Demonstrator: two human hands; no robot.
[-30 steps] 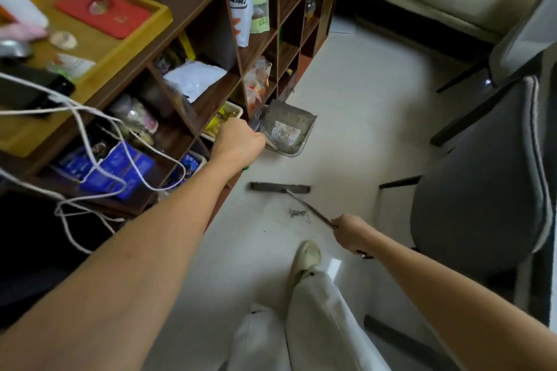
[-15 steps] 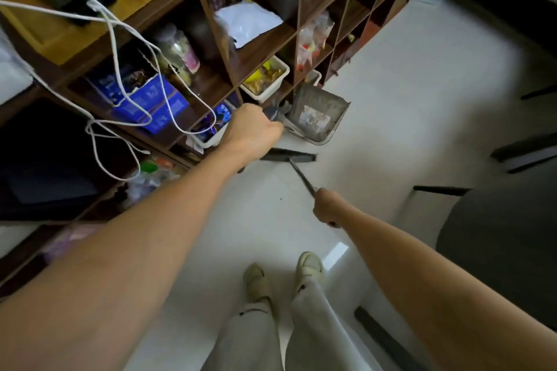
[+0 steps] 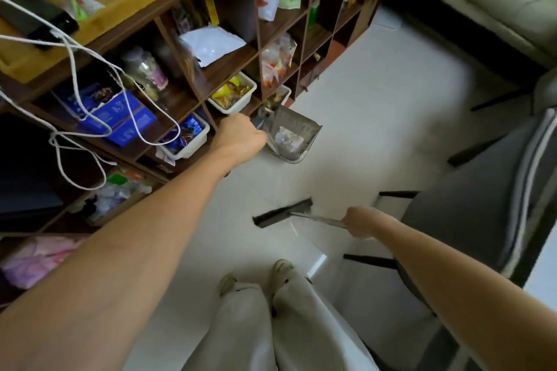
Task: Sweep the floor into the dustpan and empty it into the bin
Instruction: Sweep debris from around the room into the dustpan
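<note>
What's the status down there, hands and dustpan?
Left hand grips dustpan, scraps inside. Right hand grips broom, head on floor. Chair close beside right arm.

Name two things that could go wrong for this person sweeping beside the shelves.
1. The grey plastic dustpan in the left hand already holds scraps and hangs tilted above the white tiled floor; they might spill.
2. The dark flat broom head, held by the right hand, is near the grey chair's black legs and could snag.

One head view, looking steeply down past both arms: left hand (image 3: 238,141) far ahead, right hand (image 3: 360,221) nearer, floor (image 3: 376,99) beyond them.
</note>
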